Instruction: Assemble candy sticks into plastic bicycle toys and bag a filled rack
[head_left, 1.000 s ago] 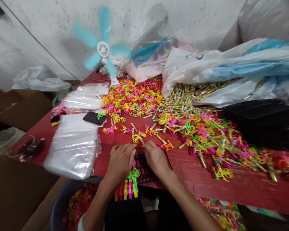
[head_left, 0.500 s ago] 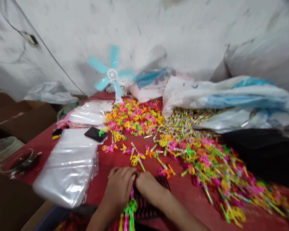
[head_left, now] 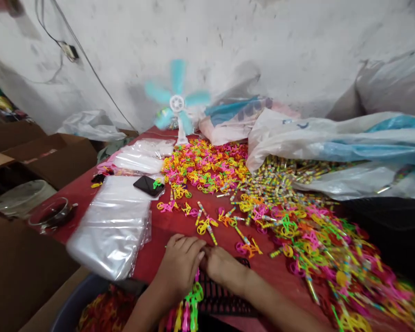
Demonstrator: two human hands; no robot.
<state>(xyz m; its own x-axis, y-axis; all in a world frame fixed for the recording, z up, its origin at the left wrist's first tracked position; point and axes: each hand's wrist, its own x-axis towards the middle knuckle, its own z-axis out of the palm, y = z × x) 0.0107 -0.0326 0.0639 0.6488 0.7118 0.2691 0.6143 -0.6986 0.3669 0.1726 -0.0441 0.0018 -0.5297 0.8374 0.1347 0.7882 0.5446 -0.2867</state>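
Observation:
My left hand and my right hand meet at the table's near edge. The left fingers are closed over the top of a bundle of colourful plastic toys, whose pink, green and yellow ends show below the palm. My right hand is closed against the left fingertips; what it grips is hidden. Beneath the hands lies a black slatted plastic tray. Just beyond them are loose patterned sticks with yellow plastic pieces.
On the red table, a large heap of small plastic pieces spreads right. Clear plastic bags and a phone lie left. A fan spins at the back. Below left stands a tub; cardboard boxes stand farther left.
The view has shifted slightly, so the table and its contents appear farther right. Both hands keep their closed, meeting pose over the tray.

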